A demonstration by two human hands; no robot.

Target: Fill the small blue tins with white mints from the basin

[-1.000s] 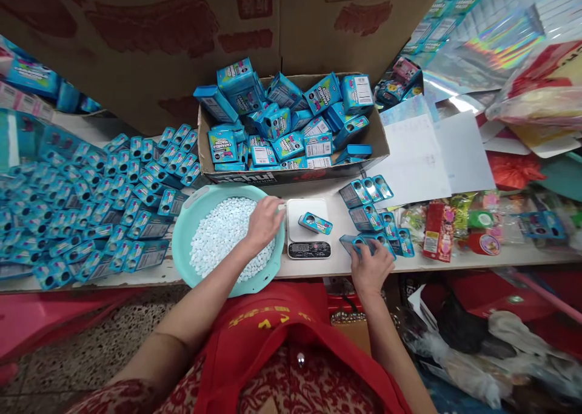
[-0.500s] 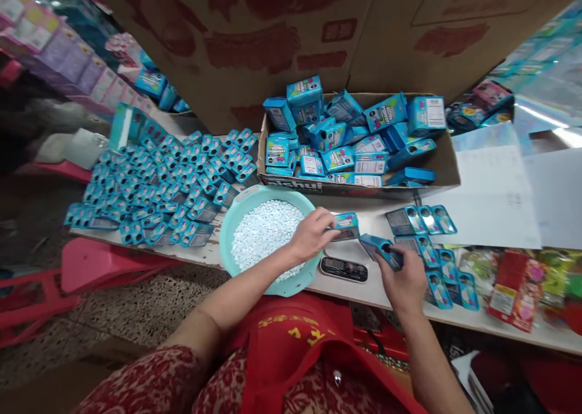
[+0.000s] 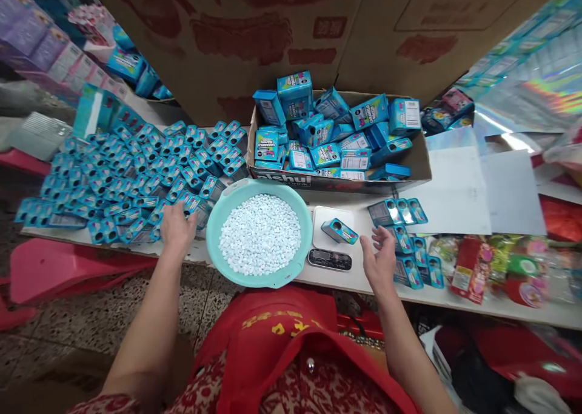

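My left hand (image 3: 178, 227) is at the near edge of a crowd of small blue candy boxes (image 3: 150, 186) with round holes in their tops. Its fingers are apart, right beside one box (image 3: 191, 203); whether they touch it I cannot tell. On the white plate of a small scale (image 3: 320, 220) stands a single blue box (image 3: 340, 231), slightly turned. To its right my right hand (image 3: 381, 257) hovers open, holding nothing. A teal basin (image 3: 213, 244) of small pale candies (image 3: 261, 235) sits between my hands.
Behind the basin, a cardboard carton (image 3: 341, 186) holds closed blue boxes. Several holed boxes (image 3: 404, 244) stand right of my right hand, near white sheets (image 3: 450, 183) and colourful packets (image 3: 473, 268). A pink stool (image 3: 68, 265) is at left. A large carton rises behind.
My left hand has moved left from the scale to the blue box crowd. My right hand has let go of its box and opened; one box remains on the scale. The view has shifted slightly.
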